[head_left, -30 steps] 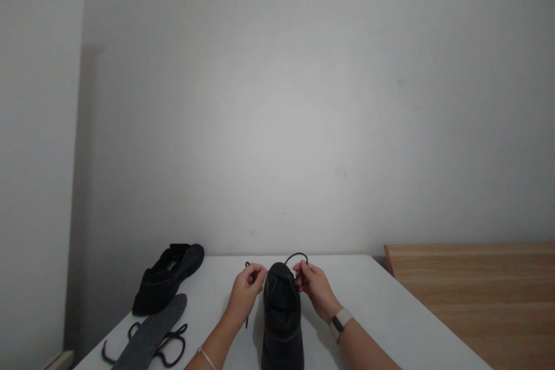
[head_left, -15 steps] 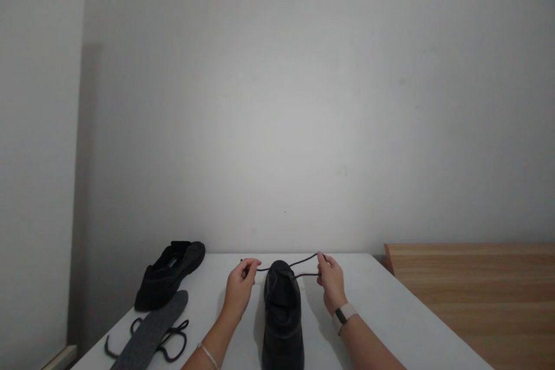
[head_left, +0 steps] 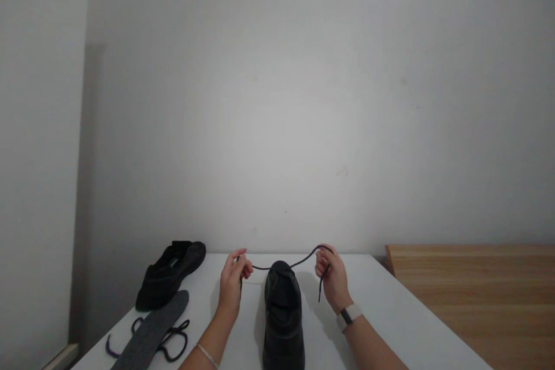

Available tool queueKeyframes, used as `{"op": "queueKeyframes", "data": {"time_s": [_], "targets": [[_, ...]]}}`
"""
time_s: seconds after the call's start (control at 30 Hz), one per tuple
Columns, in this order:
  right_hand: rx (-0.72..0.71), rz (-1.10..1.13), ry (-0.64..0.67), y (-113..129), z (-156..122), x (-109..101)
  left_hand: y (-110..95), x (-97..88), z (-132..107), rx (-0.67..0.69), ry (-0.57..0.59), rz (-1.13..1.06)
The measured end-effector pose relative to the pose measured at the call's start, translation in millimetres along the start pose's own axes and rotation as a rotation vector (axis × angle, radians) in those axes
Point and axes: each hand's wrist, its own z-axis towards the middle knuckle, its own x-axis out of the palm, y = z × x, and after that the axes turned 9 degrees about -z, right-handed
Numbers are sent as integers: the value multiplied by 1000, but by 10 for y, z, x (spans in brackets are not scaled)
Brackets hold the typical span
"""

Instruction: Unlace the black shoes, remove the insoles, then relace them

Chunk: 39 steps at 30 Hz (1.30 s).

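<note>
A black shoe [head_left: 284,324] stands on the white table [head_left: 347,352], its heel towards me and its toe end hidden beyond the collar. From its far end a dark shoelace [head_left: 303,259] runs out to both sides. To the left of the shoe, my left hand [head_left: 234,277] is closed on one side of the lace. On the other side my right hand [head_left: 332,277] grips the lace near its end, and the loose tip hangs below the fingers. Both hands are raised above the tabletop, apart from the shoe.
A second black shoe [head_left: 171,274] lies at the table's left edge. In front of it are a grey insole [head_left: 151,332] and a loose dark shoelace [head_left: 177,330]. A wooden board [head_left: 472,295] stands to the right, and a pale wall [head_left: 277,98] rises behind the table.
Both hands have risen slightly and moved a little apart. On the right, the lace end that stretched between shoe and hand now hangs free from my right hand.
</note>
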Motion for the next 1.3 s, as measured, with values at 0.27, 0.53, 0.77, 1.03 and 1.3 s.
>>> {"op": "queueKeyframes", "data": {"time_s": [0.27, 0.53, 0.77, 1.03, 1.3], "targets": [[253, -24, 572, 134, -273, 136, 30, -34, 30, -80, -41, -3], [244, 310, 611, 250, -252, 77, 53, -62, 84, -141, -130, -218], [284, 426, 737, 299, -222, -37, -256, 34, -74, -447, 195, -520], [281, 75, 702, 291, -240, -3, -173, 87, -141, -591, 346, -439], [234, -289, 308, -299, -28, -18, 253, 23, -84, -493, 219, -68]]}}
